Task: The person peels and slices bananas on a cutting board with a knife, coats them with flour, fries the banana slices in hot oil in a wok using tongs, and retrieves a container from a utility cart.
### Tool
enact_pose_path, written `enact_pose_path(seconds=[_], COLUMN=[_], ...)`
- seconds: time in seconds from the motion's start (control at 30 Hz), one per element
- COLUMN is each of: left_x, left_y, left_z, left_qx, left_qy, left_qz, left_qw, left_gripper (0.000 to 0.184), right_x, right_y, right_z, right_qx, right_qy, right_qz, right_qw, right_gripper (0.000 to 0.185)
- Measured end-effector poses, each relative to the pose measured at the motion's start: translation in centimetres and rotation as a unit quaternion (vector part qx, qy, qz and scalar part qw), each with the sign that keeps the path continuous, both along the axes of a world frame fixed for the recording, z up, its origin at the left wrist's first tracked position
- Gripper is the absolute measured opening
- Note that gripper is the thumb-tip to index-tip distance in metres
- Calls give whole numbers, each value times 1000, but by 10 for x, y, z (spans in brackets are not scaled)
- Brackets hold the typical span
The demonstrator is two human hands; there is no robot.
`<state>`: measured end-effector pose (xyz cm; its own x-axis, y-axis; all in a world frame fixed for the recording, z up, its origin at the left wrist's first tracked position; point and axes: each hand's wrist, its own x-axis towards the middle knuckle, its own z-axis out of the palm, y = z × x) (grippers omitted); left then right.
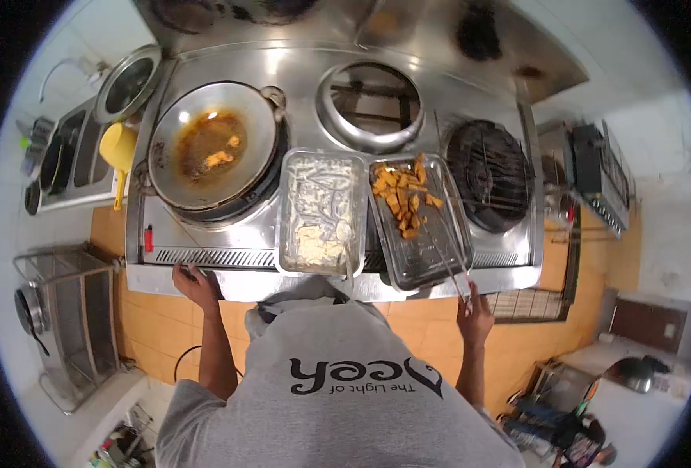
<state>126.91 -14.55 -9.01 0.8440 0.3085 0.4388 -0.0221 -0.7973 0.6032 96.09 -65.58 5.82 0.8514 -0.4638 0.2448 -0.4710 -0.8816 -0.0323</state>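
Observation:
My right hand [476, 318] is closed on the handle end of long metal tongs [444, 256], whose arms reach over the right tray. That metal tray [419, 269] holds several golden-brown fried pieces [400, 187], mostly toward its far end. Beside it, a second tray [284, 210] contains pale, wet batter [318, 242] with a spoon handle [350, 261] sticking out. My left hand [197, 287] rests at the stove's front edge, fingers apart, holding nothing I can see. A large wok [162, 148] on the left burner has brown oil and a few frying pieces [220, 158] in it.
A metal ring stand [330, 129] sits at the middle burner, and a black grate [490, 175] covers the right one. A yellow dipper [117, 148] and a metal lid or bowl [127, 84] are at the left. A red lighter-like object [149, 238] lies on the stove [302, 82].

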Motion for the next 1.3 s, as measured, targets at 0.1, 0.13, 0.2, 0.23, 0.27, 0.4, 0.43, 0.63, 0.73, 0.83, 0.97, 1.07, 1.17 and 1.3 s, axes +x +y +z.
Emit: enact_pose_path(seconds=[0.1, 0.13, 0.2, 0.23, 0.27, 0.4, 0.43, 0.63, 0.73, 0.83, 0.97, 1.07, 1.17, 1.3], left_x=[0, 2, 2, 1, 1, -2, -1, -6, -6, -6, -6, -5, -7, -6], left_y=[0, 0, 1, 2, 2, 2, 2, 8, 7, 7, 6, 6, 5, 7], left_z=[1, -2, -2, 3, 7, 25, 24, 27, 30, 26, 32, 31, 28, 26], left_qx=[4, -6, -8, -9, -12, -52, -41, -57, -53, -54, -54, -48, -58, -55], left_qy=[-17, -24, -40, -42, -44, 21, -21, 36, 41, 39, 60, 51, 48, 44], left_qz=[-17, -5, -17, -28, -42, -70, -79, -96, -114, -120, -119, -117, -116, -115], left_qw=[1000, 1000, 999, 999, 998, 996, 996, 993, 991, 990, 990, 991, 990, 991], left_gripper=[36, 37, 35, 34, 33, 32, 32, 27, 28, 32, 30, 28, 32, 29], right_x=[2, 18, 70, 104, 139, 273, 301, 374, 378, 375, 369, 366, 361, 340], right_y=[27, 41, 71, 90, 102, 136, 140, 161, 168, 166, 162, 167, 169, 184], right_z=[4, 13, 25, 33, 29, 7, -5, -22, -17, -19, -17, -5, -5, 5], right_qx=[54, 95, 147, 151, 136, 212, 235, 177, 189, 210, 231, 250, 223, 145], right_qy=[-32, -35, -62, -53, -84, -57, -57, -2, 6, -3, 5, 19, 15, 0], right_qz=[31, 42, 79, 89, 144, 255, 284, 365, 365, 364, 361, 353, 389, 425], right_qw=[998, 994, 984, 983, 977, 942, 928, 914, 912, 907, 903, 902, 894, 893], right_gripper=[44, 43, 41, 42, 43, 48, 49, 45, 43, 38, 34, 32, 35, 39])
